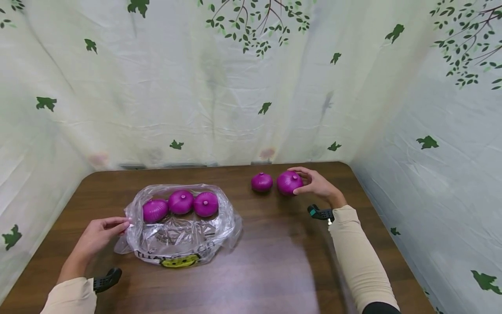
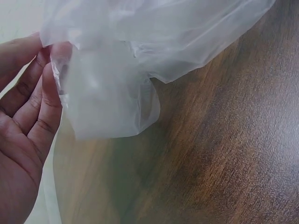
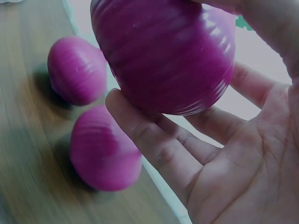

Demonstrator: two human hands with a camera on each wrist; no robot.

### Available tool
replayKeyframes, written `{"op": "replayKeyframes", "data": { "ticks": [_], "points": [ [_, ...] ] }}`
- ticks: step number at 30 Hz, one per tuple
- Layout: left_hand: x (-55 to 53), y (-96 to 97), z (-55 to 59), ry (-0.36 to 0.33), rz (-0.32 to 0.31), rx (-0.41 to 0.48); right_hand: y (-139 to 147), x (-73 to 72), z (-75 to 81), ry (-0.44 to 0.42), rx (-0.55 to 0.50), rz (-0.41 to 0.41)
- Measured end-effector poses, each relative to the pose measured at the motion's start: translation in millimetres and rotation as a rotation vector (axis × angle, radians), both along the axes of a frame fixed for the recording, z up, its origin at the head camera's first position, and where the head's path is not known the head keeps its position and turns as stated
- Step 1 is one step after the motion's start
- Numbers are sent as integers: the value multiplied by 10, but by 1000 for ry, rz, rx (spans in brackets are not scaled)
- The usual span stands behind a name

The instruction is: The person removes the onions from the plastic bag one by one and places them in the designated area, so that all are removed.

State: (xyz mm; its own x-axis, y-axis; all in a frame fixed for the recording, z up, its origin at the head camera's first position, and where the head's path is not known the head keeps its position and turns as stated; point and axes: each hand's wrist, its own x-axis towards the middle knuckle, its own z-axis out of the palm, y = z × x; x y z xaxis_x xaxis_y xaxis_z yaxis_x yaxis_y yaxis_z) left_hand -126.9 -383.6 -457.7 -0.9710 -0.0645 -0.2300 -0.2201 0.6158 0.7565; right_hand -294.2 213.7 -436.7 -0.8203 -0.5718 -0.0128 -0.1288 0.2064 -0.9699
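My left hand (image 1: 96, 235) pinches the left edge of a clear plastic bag (image 1: 172, 233), which lies with its mouth spread wide. Inside along the far side sit three purple onions, a left onion (image 1: 155, 211), a middle onion (image 1: 181, 202) and a right onion (image 1: 206, 204). At the back right, my right hand (image 1: 319, 186) grips another purple onion (image 3: 166, 56) between thumb and fingers, lifted above the table in the right wrist view. Below it there, a farther onion (image 3: 77, 70) and a nearer onion (image 3: 105, 148) rest on the wood; the head view shows only one of these plainly.
The brown wooden table (image 1: 266, 261) has rounded back corners. A pale curtain (image 1: 235, 109) printed with leaves hangs close behind it and along both sides. Black printing and a yellow patch (image 1: 180, 261) mark the bag's near side.
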Motion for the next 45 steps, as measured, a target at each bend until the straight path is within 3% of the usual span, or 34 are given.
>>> {"op": "replayKeyframes", "data": {
  "ticks": [10,22,30,45],
  "points": [
    [-10,-1,-14,-11,10,1,220,12,-64,-56,-59,-114],
    [-16,-16,-18,-19,26,9,452,-8,-150,-31,-28,-218],
    [-49,18,14,-12,19,21,552,-27,-218,-59,1,-308],
    [-36,-7,-18,-35,24,14,551,-54,-380,18,101,-393]
  ]
}}
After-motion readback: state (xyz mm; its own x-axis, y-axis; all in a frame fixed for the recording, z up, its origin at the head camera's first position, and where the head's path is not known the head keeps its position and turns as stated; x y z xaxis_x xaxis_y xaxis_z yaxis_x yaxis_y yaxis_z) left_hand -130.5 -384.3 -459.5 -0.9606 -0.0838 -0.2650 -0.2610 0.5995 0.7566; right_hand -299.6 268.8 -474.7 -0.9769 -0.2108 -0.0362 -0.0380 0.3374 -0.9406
